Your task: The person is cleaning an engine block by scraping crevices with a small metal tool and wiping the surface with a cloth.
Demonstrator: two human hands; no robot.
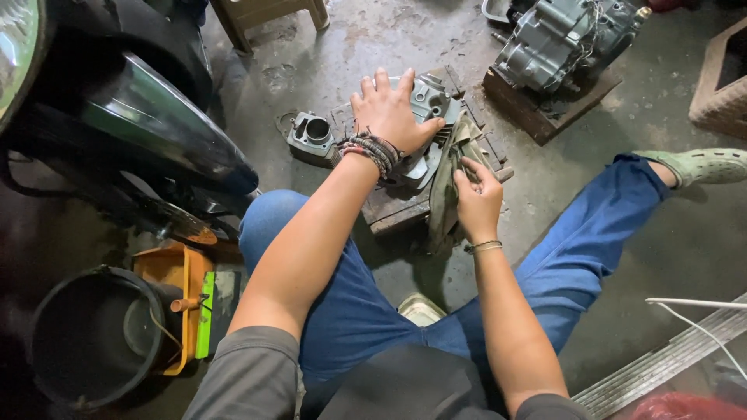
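Observation:
A grey metal engine cylinder head (429, 99) lies on a wooden block (395, 208) on the concrete floor between my knees. My left hand (389, 110) rests flat on top of it, fingers spread, pressing it down. My right hand (476, 198) pinches a dirty olive rag (451, 159) against the right side of the part. Beside the block on the left sits a separate grey engine cylinder (313, 134) with a round bore.
A motorcycle's dark green front (148, 117) stands at the left. A black bucket (93, 334) and an orange tray (179, 292) sit under it. An engine block (556, 39) rests on wood at the top right. A wooden stool (261, 15) is at the top.

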